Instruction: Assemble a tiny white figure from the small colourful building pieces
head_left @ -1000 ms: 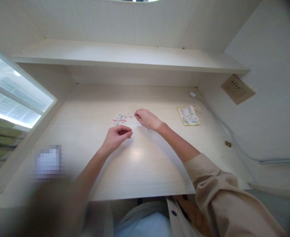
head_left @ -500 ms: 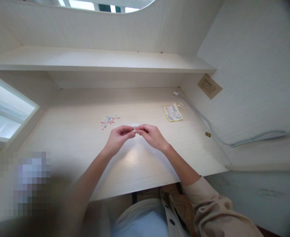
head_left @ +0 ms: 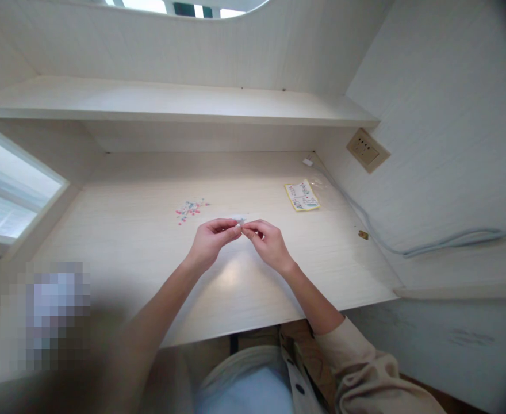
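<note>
My left hand [head_left: 212, 241] and my right hand [head_left: 268, 242] meet fingertip to fingertip above the middle of the pale wooden desk [head_left: 149, 276]. Both are closed in a pinch on a tiny pale piece [head_left: 240, 220], too small to name. A small scatter of coloured beads [head_left: 189, 209] lies on the desk just beyond and left of my left hand. Neither hand touches the beads.
A yellow-edged printed card in a clear bag [head_left: 302, 196] lies at the back right. A cable [head_left: 365, 221] runs along the right wall below a socket plate [head_left: 367, 150]. A small brass piece [head_left: 363, 234] sits near it. A shelf [head_left: 171, 106] overhangs the back; a window [head_left: 7, 195] is left.
A second ago my right hand reached by the beads while the left hung apart; the hands came together in a pinch. Since half a second ago they barely shifted.
</note>
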